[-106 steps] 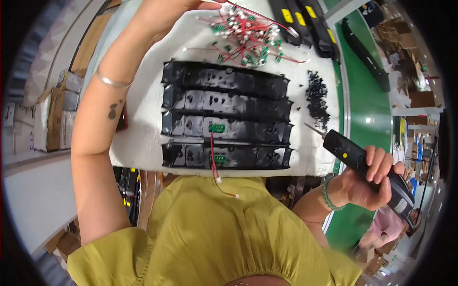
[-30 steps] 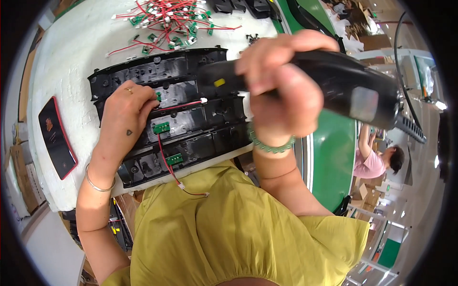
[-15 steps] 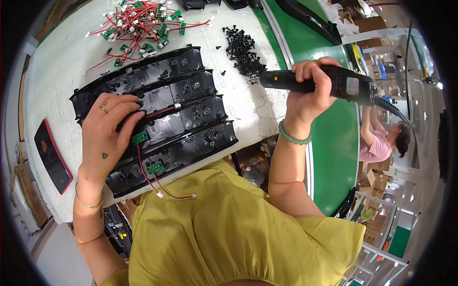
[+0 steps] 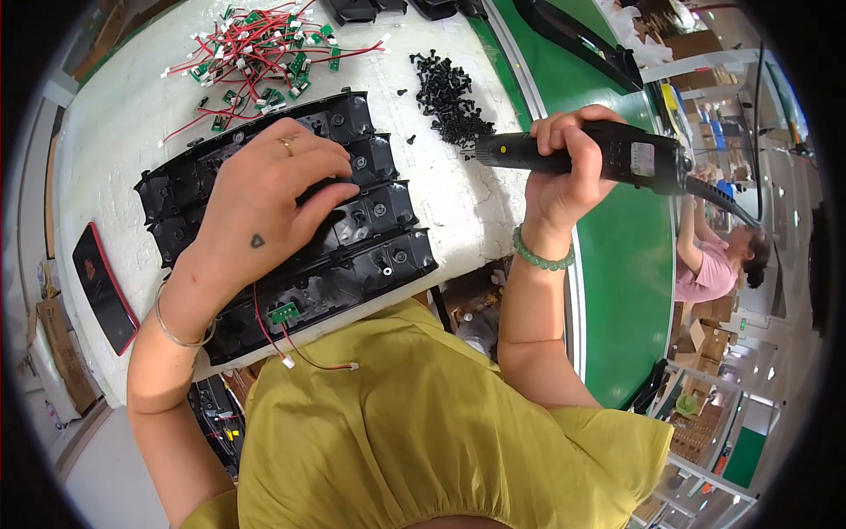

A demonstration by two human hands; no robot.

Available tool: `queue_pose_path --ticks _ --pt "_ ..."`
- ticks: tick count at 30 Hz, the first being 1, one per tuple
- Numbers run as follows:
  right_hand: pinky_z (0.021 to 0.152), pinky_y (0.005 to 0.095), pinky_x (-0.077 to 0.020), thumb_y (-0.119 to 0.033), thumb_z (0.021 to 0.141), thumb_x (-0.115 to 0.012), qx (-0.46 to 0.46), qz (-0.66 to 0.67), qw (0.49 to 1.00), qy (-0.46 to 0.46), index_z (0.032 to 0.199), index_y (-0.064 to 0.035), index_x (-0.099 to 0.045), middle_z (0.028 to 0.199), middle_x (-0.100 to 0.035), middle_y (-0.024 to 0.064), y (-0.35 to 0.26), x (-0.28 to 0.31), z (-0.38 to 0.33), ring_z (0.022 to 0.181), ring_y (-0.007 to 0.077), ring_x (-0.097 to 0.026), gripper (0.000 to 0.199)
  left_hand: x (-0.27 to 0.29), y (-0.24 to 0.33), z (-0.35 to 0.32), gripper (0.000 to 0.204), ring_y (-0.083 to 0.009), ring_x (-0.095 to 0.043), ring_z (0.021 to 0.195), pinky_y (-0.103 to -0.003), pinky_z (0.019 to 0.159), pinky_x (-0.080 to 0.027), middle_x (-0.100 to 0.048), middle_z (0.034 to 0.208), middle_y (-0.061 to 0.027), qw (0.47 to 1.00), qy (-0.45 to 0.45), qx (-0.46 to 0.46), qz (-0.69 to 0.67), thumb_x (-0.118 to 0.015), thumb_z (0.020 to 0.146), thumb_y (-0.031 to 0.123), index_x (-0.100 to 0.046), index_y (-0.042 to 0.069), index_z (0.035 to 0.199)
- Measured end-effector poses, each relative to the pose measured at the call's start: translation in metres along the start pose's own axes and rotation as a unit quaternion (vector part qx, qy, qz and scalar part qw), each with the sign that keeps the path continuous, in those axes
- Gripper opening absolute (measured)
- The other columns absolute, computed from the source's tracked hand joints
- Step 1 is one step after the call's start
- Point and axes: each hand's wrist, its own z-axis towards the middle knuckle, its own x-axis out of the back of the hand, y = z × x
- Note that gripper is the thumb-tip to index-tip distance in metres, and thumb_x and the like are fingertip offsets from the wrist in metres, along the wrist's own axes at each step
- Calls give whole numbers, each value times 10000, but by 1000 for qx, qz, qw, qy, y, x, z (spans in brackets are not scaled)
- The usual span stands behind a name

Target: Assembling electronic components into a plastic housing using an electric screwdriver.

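On the white worktop (image 4: 132,141): four long black housings (image 4: 397,256) lie side by side in front of the person, one row behind the other, with the hollow side up.
Left hand (image 4: 278,198): it is above the middle of the housings, palm down, with fingers bent and the thumb a little apart from them; from where I stand, I cannot tell if something is between the fingers, or if they touch a housing.
Right hand (image 4: 571,172): it is closed firmly around a black power tool (image 4: 617,154), which it holds almost level, to the right of the housings.
Tool's front end: it points to the left, at the lower edge of a heap of small black screws (image 4: 448,97); I cannot tell if the tip touches one.
Green circuit board (image 4: 284,313): it sits in the housing nearest to the person; thin red wires (image 4: 258,322) run near it and over the front edge of the worktop.
Far side: more boards with red wires and white plugs lie in a tangled pile (image 4: 260,53).
Left border: a dark phone (image 4: 104,286) with red edge lies apart.
Beyond, at right: there is a green conveyor (image 4: 617,282), and a co-worker in pink (image 4: 705,264) is behind it.
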Motion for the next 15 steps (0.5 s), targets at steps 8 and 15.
queue_pose_path --ticks 8,15 --pt "602 336 -411 -76 730 -506 40 121 991 -33 984 -45 -489 635 -437 48 -20 15 9 525 149 -411 257 -12 -7 14 139 -239 -587 813 -320 685 -488 -653 859 -71 999 -33 -15 -15 -709 716 83 -644 30 827" --pt "591 294 -351 -150 755 -496 61 193 974 -98 1020 -67 -528 602 -404 -2 -50 19 9 526 113 -378 279 -69 -5 64 216 -278 -608 758 -340 671 -486 -664 835 -120 981 -45 -8 -188 -697 748 157 -675 34 924"
